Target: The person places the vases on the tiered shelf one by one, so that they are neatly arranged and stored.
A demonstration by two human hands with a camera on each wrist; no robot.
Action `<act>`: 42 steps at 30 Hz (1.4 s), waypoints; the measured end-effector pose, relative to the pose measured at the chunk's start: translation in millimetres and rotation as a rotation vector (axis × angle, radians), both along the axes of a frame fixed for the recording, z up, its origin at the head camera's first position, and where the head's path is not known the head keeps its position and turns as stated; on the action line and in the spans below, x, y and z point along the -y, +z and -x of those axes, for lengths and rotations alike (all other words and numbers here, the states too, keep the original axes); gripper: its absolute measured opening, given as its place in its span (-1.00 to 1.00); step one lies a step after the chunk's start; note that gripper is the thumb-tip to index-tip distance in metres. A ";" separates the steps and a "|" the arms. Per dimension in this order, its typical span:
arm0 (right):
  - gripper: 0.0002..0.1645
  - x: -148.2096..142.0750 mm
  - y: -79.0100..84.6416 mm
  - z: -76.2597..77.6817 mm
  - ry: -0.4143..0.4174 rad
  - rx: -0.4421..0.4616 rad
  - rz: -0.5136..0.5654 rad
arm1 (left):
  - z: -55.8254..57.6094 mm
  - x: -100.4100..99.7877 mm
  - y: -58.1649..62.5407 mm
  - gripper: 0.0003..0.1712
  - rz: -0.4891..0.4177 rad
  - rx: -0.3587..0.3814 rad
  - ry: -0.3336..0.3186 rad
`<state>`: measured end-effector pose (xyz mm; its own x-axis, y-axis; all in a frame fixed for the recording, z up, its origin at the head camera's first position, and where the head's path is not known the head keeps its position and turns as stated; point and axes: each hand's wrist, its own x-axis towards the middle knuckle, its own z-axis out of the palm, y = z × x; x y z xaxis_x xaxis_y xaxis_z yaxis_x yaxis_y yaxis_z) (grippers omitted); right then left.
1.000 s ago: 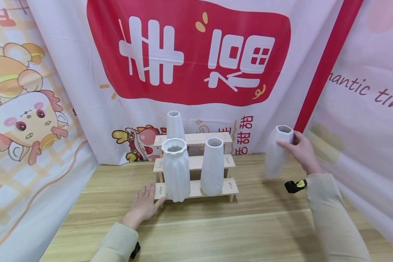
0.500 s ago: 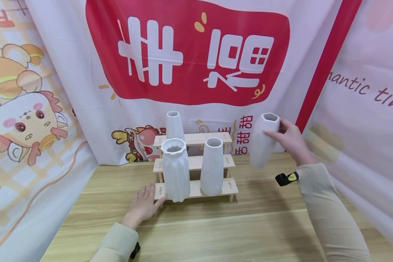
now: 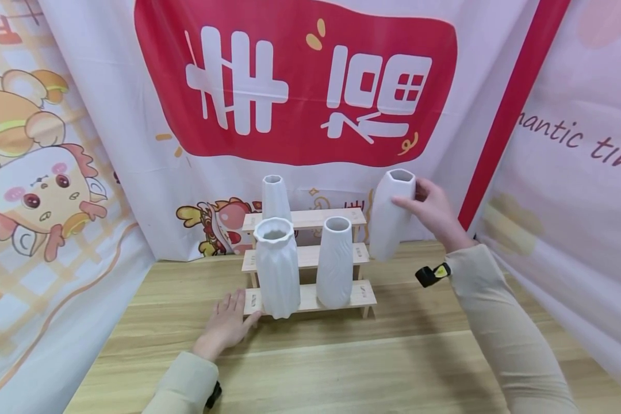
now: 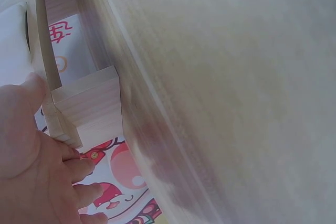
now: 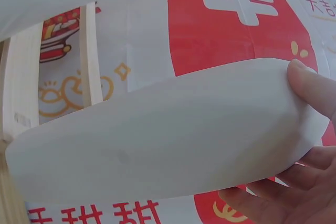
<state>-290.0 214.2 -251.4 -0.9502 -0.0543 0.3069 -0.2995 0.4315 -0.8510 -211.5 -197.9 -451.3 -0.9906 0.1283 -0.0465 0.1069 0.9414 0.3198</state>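
Observation:
My right hand (image 3: pixel 434 210) grips a white vase (image 3: pixel 390 221) with a polygonal mouth near its top, holding it slightly tilted in the air just right of a three-tier wooden stand (image 3: pixel 310 295). In the right wrist view, the thumb and fingers lie on opposite sides of the vase (image 5: pixel 157 135). My left hand (image 3: pixel 229 322) rests at the left end of the stand's lowest shelf, touching it with fingers spread; the left wrist view shows the thumb by the board (image 4: pixel 65 124). On the lowest shelf stand a fluted vase (image 3: pixel 278 270) and a leaf-patterned vase (image 3: pixel 335 264).
A slim white vase (image 3: pixel 276 198) stands on the top shelf's left, partly hidden by the fluted one. The stand sits on a wood-grain table (image 3: pixel 341 374). Printed cloth curtains (image 3: pixel 305 86) hang behind and at both sides.
My right hand has carried the white vase leftward and up, from the table's right side to near the stand's right edge. The left hand and the other vases have stayed put.

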 end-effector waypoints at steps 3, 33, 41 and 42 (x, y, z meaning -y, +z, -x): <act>-0.07 8.1 0.4 3.1 0.015 -0.016 0.003 | 0.3 0.3 -0.3 -0.12 0.004 0.001 0.001; -0.20 86.7 -5.2 22.2 0.151 -0.001 0.032 | 1.3 0.2 0.0 -0.13 0.010 -0.008 -0.002; -0.20 97.2 -4.8 26.1 0.154 0.016 0.005 | 0.2 0.4 0.6 -0.12 0.015 -0.009 0.001; -0.21 98.4 -4.5 26.4 0.156 0.016 -0.001 | -0.1 0.4 0.8 -0.12 0.014 -0.012 0.000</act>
